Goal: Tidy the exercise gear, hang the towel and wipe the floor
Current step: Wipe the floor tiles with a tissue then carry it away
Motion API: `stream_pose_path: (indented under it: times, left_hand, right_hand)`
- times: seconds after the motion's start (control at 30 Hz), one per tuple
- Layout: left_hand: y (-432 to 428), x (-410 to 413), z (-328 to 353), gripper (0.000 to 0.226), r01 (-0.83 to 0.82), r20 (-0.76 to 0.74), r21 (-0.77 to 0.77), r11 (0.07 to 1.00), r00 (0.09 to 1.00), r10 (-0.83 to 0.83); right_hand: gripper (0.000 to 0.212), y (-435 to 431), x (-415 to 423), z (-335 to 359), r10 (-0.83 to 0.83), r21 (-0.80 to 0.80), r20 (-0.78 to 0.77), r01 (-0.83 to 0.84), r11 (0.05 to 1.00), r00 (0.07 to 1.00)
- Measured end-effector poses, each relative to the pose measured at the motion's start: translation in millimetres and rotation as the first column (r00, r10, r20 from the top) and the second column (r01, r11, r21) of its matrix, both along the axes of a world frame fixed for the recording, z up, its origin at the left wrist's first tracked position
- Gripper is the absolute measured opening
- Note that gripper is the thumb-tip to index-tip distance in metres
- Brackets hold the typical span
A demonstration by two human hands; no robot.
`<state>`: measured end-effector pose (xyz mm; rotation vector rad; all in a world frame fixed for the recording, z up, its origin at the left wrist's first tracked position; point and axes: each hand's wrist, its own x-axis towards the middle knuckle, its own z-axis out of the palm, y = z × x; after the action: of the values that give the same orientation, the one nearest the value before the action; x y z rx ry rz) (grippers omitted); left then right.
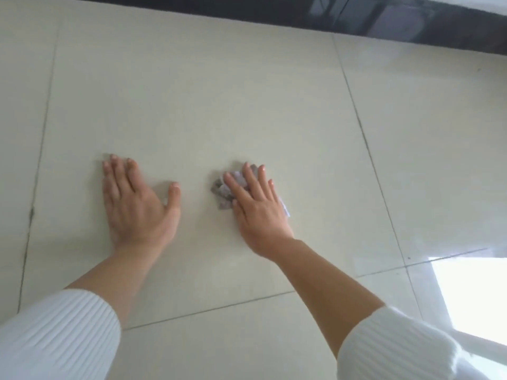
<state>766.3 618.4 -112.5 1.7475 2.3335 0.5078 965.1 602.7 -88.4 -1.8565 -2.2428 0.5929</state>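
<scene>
The floor [208, 105] is laid with large, pale cream tiles, glossy and split by thin dark grout lines [365, 138] that run away from the viewer and cross near the bottom. Along the far edge runs a dark, shiny skirting [356, 15] that mirrors dim shapes. At the near right a bright patch of light [474, 294] glares on the tiles, and a softer sheen spreads over the far right.

Indoor room, likely a home: glossy pale tiled floor [205, 105], dark skirting [384, 20] along its edge.
</scene>
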Motion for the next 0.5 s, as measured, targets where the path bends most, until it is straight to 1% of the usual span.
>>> stream_pose_path:
  times: [0.07, 0.13, 0.2, 0.27, 0.33, 0.37, 0.4, 0.43, 0.47, 0.5]
  left_hand:
    - [-2, -1, 1, 0.086, 0.026, 0.018, -0.022, 0.999, 1.0, -0.025]
    - [-1, -6, 2, 0.09, 0.095, 0.006, -0.088, 0.992, 0.995, -0.095]
    - [-4, -16, 4, 0.094, 0.222, 0.013, -0.192, 0.956, 0.974, -0.224]
    - [-24, -26, 7, 0.087, 0.347, 0.037, -0.253, 0.903, 0.936, -0.349]
    - [-65, -33, 10, 0.079, 0.403, 0.041, -0.253, 0.879, 0.913, -0.406]
    - [-89, -36, 10, 0.078, 0.413, 0.045, -0.253, 0.875, 0.908, -0.416]
    - [-109, -39, 9, 0.078, 0.423, 0.04, -0.248, 0.871, 0.903, -0.428]
    - [-126, -41, 9, 0.077, 0.43, 0.021, -0.247, 0.868, 0.898, -0.439]
    - [-139, -44, 8, 0.076, 0.432, -0.002, -0.252, 0.866, 0.895, -0.447]
    - [-147, -48, 7, 0.076, 0.433, -0.025, -0.26, 0.863, 0.891, -0.454]
  right_hand:
    - [0.049, -49, -12, 4, 0.066, -0.057, 0.006, -0.066, 0.996, 0.998]
    - [0.05, -99, -23, 7, 0.105, -0.104, 0.017, -0.103, 0.989, 0.994]
    - [0.053, -147, -38, 8, 0.123, -0.127, 0.07, -0.113, 0.985, 0.99]
    - [0.061, -183, -48, 13, 0.138, -0.127, 0.143, -0.12, 0.985, 0.98]
    - [0.067, -200, -40, 18, 0.249, -0.19, 0.132, -0.222, 0.957, 0.96]
    - [0.068, -201, -29, 21, 0.31, -0.186, 0.125, -0.284, 0.94, 0.943]
    - [0.069, -199, -15, 21, 0.367, -0.145, 0.151, -0.347, 0.927, 0.918]
    - [0.07, -192, 0, 18, 0.411, -0.11, 0.207, -0.396, 0.911, 0.888]
    - [0.069, -182, 16, 15, 0.419, -0.095, 0.254, -0.409, 0.908, 0.872]
    - [0.068, -170, 32, 11, 0.396, -0.089, 0.288, -0.387, 0.918, 0.872]
